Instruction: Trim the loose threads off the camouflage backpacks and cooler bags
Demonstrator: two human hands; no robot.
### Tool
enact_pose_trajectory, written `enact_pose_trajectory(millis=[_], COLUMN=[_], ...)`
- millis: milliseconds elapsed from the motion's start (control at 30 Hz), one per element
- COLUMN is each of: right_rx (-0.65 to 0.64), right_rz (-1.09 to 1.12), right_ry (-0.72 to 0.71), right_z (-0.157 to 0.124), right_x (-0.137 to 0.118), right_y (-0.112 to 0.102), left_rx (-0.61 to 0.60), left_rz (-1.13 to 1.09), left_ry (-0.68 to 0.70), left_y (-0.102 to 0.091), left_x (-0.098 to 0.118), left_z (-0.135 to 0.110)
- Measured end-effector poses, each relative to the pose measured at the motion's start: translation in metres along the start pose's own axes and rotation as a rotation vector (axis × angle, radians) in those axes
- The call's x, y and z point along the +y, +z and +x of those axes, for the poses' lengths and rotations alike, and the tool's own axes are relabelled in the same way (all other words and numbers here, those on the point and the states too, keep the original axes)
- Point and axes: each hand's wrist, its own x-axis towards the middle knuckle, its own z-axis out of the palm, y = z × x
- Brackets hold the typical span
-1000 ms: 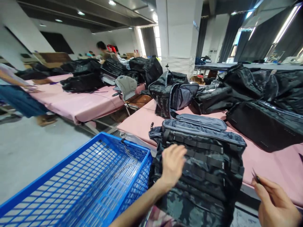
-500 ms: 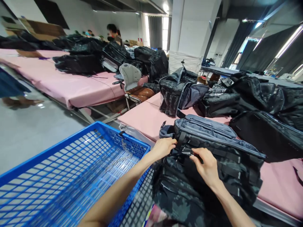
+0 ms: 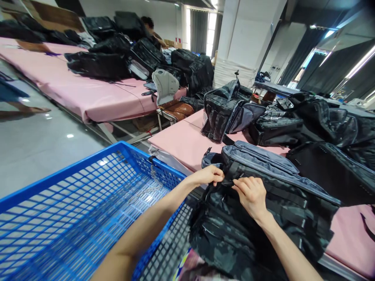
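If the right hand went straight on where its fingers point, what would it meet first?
Probably the left hand, just ahead of the right hand; depth is unclear, so the front of the camouflage backpack might come first.

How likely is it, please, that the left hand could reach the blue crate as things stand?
Probably yes: nothing visible blocks the open crate beside the bag, though the left hand is busy at the bag.
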Motion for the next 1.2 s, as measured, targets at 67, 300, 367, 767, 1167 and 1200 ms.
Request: enact_pose_trajectory(millis=[67, 300, 367, 767, 1167, 1200], right_rx=[-0.012, -0.018, -0.033, 0.048, 0.01, 0.021], right_rz=[0.053, 0.092, 0.114, 0.201, 0.674, 0.634], right_ry=[0.03, 0.083, 0.072, 0.151, 0.576, 0.536], right_z=[-0.001, -0.004, -0.003, 0.0, -0.002, -0.004], right_x=[0.002, 0.003, 0.002, -0.028, -0.022, -0.024], right_y=[-0.001, 0.001, 0.001, 0.027, 0.018, 0.019], left_rx=[-0.006, -0.006, -0.007, 0.131, 0.233, 0.24], left_rz=[-0.007, -0.031, -0.043, -0.234, -0.309, -0.328], left_ry=[-0.003, -0.028, -0.029, -0.111, -0.092, -0.093], left_y=[-0.001, 0.0, 0.001, 0.023, 0.035, 0.035], left_x=[-0.001, 0.001, 0.002, 0.003, 0.001, 0.001], left_z=[0.0, 0.0, 0.0, -0.006, -0.01, -0.01])
